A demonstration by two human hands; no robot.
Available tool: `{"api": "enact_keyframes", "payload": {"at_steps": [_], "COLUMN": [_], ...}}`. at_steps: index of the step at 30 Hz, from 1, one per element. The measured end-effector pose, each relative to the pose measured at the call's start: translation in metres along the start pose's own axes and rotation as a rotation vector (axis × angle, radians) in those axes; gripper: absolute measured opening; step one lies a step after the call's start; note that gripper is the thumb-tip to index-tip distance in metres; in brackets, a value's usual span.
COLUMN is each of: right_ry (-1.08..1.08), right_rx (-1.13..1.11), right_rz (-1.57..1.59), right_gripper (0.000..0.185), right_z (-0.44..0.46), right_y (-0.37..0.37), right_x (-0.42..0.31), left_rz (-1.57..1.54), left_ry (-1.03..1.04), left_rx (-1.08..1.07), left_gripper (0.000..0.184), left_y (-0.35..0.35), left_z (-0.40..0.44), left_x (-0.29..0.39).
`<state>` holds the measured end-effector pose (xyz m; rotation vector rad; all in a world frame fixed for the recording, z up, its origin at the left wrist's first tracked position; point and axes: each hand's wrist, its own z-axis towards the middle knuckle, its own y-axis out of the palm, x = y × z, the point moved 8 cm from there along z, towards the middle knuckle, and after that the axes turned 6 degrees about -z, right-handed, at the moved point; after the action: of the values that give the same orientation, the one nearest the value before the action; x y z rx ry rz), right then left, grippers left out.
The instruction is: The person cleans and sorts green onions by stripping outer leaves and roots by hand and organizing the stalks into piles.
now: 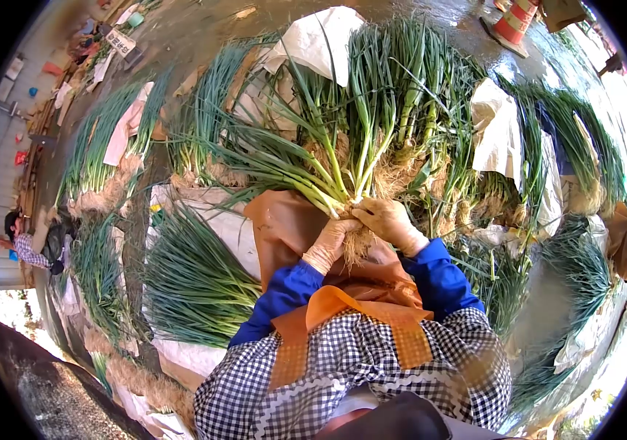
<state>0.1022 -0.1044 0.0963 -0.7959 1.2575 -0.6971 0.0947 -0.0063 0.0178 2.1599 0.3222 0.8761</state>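
Note:
A bunch of green onions (326,182) fans out in front of me, with white stems gathered at my hands and leaves pointing away. My left hand (330,243), in a pale glove, is closed around the lower stems. Close beside it, my gloved right hand (393,222) has its fingers bent at the base of the stems; the fingertips are partly hidden among the roots. Stringy roots (358,246) hang below, between both hands. Under them an orange-brown apron (284,227) covers my lap.
Heaps of green onions (196,271) lie to the left, and more (401,81) stand in rows ahead. White sheets (495,132) lie among them. A striped traffic cone (515,26) stands at the far right. Another person (31,249) is at the far left.

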Motion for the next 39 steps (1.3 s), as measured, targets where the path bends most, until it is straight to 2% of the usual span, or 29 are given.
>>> {"api": "enact_keyframes", "payload": {"at_steps": [2, 3, 4, 5, 6, 7, 8, 9, 11, 12, 14, 16, 18, 20, 21, 22, 23, 24, 26, 28, 30, 32, 34, 36, 37, 38, 39], "right_ry": [0.119, 0.087, 0.178, 0.151, 0.218, 0.360, 0.480, 0.355, 0.212, 0.376, 0.223, 0.133, 0.147, 0.237, 0.278, 0.158, 0.205, -0.045, 0.469, 0.187, 0.319, 0.296, 0.205, 0.113, -0.005, -0.084, -0.049], "right_rx": [-0.097, -0.199, -0.207, -0.097, -0.160, -0.269, -0.364, -0.334, 0.040, -0.275, -0.229, -0.444, -0.513, -0.342, -0.342, -0.261, -0.529, -0.385, -0.601, -0.887, -0.531, -0.244, -0.278, -0.502, -0.712, -0.716, -0.661], "right_rz": [0.570, 0.760, 1.121, 1.289, 1.221, 0.710, 0.187, -0.491, 0.152, 0.096, 0.049, 0.056, 0.164, 0.751, 0.806, 0.839, 0.857, 1.292, 0.820, -0.739, -0.337, -0.080, -0.185, -0.393, -0.453, -0.377, -0.153], "right_gripper": [0.024, 0.023, 0.022, 0.024, 0.021, 0.018, 0.018, 0.023, 0.038, 0.044, 0.046, 0.044, 0.038, 0.031, 0.027, 0.028, 0.026, 0.026, 0.034, 0.044, 0.051, 0.052, 0.055, 0.050, 0.047, 0.041, 0.041], "right_z": [-0.016, -0.030, -0.048, -0.060, -0.072, -0.074, -0.075, -0.062, -0.027, -0.007, 0.021, 0.034, 0.028, 0.012, -0.008, -0.024, -0.056, -0.074, -0.116, -0.140, -0.074, -0.002, 0.058, 0.096, 0.102, 0.099, 0.091], "right_y": [-0.022, -0.035, -0.042, -0.057, -0.062, -0.053, -0.049, -0.038, -0.037, -0.034, 0.000, 0.029, 0.029, 0.009, -0.013, -0.015, -0.009, -0.034, -0.042, -0.010, -0.034, -0.058, -0.031, 0.012, 0.030, 0.031, 0.029], "right_x": [-0.005, -0.003, 0.011, 0.024, 0.051, 0.071, 0.094, 0.109, 0.070, 0.047, 0.048, 0.051, 0.045, 0.026, 0.009, 0.005, 0.014, 0.006, 0.062, 0.147, 0.103, 0.043, 0.025, 0.027, 0.021, 0.017, 0.017], "left_rz": [-0.053, -0.087, -0.095, -0.076, -0.049, -0.048, -0.182, -0.185, -0.179, -0.185, -0.179, -0.169, -0.192, -0.160, -0.103, -0.102, -0.109, -0.118, -0.130, -0.147, -0.153, -0.107, -0.117, -0.140, -0.145, -0.151, -0.138], "left_ry": [-0.001, 0.031, 0.029, 0.013, -0.006, -0.013, -0.068, -0.089, -0.105, -0.075, -0.041, -0.015, 0.020, 0.100, 0.075, 0.075, 0.062, 0.048, 0.058, 0.005, 0.082, 0.057, 0.081, 0.101, 0.135, 0.166, 0.171], "left_rx": [0.010, -0.040, -0.037, -0.057, -0.081, -0.062, -0.081, -0.080, -0.085, -0.064, -0.041, 0.033, 0.054, 0.105, 0.104, 0.102, 0.079, 0.056, 0.056, 0.066, 0.025, 0.071, 0.020, 0.001, 0.019, 0.039, 0.047], "left_gripper": [0.022, 0.026, 0.026, 0.031, 0.037, 0.037, 0.026, 0.026, 0.025, 0.024, 0.023, 0.023, 0.022, 0.023, 0.028, 0.028, 0.028, 0.028, 0.028, 0.030, 0.030, 0.031, 0.031, 0.031, 0.032, 0.032, 0.029], "left_y": [-0.004, -0.001, -0.004, -0.007, -0.011, -0.018, -0.010, -0.011, -0.007, -0.003, -0.006, -0.020, -0.024, -0.030, -0.039, -0.039, -0.038, -0.037, -0.041, -0.044, -0.025, -0.010, -0.013, -0.006, -0.007, -0.008, -0.010], "left_z": [-0.001, 0.001, 0.002, 0.004, 0.005, 0.010, 0.007, 0.008, 0.011, 0.005, 0.003, 0.009, 0.014, 0.015, 0.023, 0.025, 0.025, 0.026, 0.027, 0.031, 0.025, 0.016, 0.019, 0.014, 0.015, 0.015, 0.016], "left_x": [0.000, 0.002, 0.001, 0.001, 0.000, -0.004, -0.005, -0.008, -0.007, -0.004, -0.002, -0.007, -0.011, -0.008, -0.014, -0.013, -0.015, -0.017, -0.016, -0.022, -0.012, -0.008, -0.010, -0.007, -0.005, -0.004, -0.004]}}
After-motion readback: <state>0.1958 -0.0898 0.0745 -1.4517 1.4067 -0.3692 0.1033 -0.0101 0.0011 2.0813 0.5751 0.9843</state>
